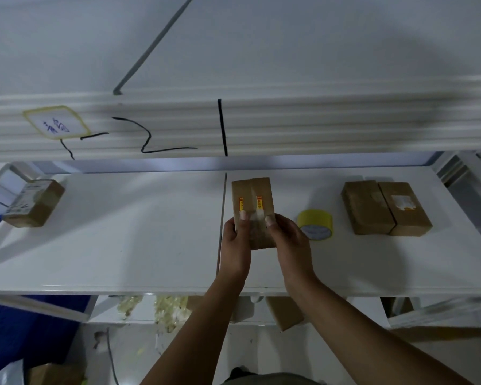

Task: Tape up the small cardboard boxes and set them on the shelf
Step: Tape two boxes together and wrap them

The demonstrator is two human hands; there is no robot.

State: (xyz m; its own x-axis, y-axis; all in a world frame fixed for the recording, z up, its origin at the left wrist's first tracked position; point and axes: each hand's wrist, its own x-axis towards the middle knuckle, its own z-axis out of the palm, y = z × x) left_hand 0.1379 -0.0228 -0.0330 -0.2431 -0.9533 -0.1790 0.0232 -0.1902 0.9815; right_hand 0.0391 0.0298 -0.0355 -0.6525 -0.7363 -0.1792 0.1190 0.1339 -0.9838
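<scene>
A person stands at a white shelf (pixel 122 245) and holds a small brown cardboard box (pixel 252 201) with both hands over the middle of it. The left hand (pixel 235 243) has its grip pressed on the box's left side, thumb on top. The right hand (pixel 289 240) pinches the right side the same way. Clear tape runs down the top of the box between the thumbs. A yellow roll of tape (pixel 315 225) lies just beside the right hand. Two more brown boxes (pixel 385 208) sit touching each other farther right. Another taped box (pixel 34 202) rests far off at the left end.
</scene>
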